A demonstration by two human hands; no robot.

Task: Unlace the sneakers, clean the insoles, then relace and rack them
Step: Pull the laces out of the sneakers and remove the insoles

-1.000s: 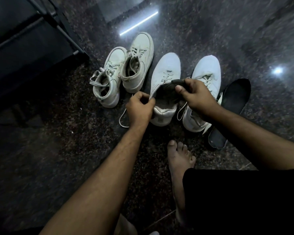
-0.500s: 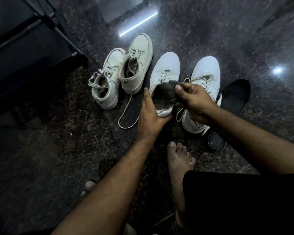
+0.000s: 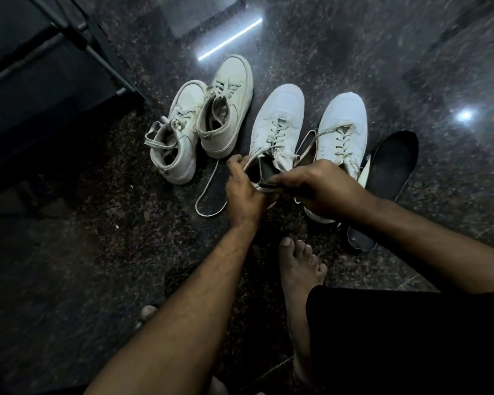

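Fingers of the right hand [image 3: 322, 189] curl around a dark insole [image 3: 264, 173], thin and black, bent where it rises from the heel opening of the left white sneaker [image 3: 275, 129]. Left hand [image 3: 241, 192] grips that sneaker's heel collar. Just right of it stands the second white sneaker [image 3: 341, 126], laces loosened, with another black insole [image 3: 391, 166] lying flat on the floor [image 3: 97, 266] beside it.

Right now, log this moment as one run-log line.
step: insole coming out | left hand: grips low white sneaker at heel | right hand: pinches dark insole | other insole: on floor
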